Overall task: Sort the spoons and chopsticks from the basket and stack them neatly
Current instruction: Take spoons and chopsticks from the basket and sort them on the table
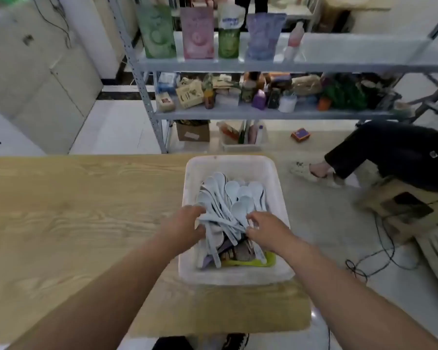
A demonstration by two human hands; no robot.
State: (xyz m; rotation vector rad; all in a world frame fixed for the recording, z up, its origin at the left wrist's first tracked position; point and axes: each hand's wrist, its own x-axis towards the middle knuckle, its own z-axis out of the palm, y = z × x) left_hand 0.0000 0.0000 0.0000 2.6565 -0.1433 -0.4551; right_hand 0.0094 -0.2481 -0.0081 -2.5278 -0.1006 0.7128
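Place: pale blue-white plastic spoons (234, 198) are piled in the white rectangular plastic basket (235, 275), which is set at the right end of the light wooden table (86, 210).
L hand: the left hand (185, 224) is inside the basket; its fingers are curled round a bunch of spoon handles.
R hand: the right hand (266, 229) is bent onto the handle ends opposite. Pinching vs. just touching can't be told (blurred).
Chopsticks: none made out clearly; a yellow-green item (248, 262) and dark bits are seen under the handles at the near end.
Axis: most spoons are laid approx. along the basket's length, bowls to the far end, handles toward the person. The handles are fanned and several are crossed.
Step, as judged: a bundle is being gathered for lifting out.
Done well if: handles are squared up w/ both hands first, bowls are kept facing one way so they can be nested, and stragglers are left behind, not dragged.
Risk: crossed handles may be snagged and spilled.
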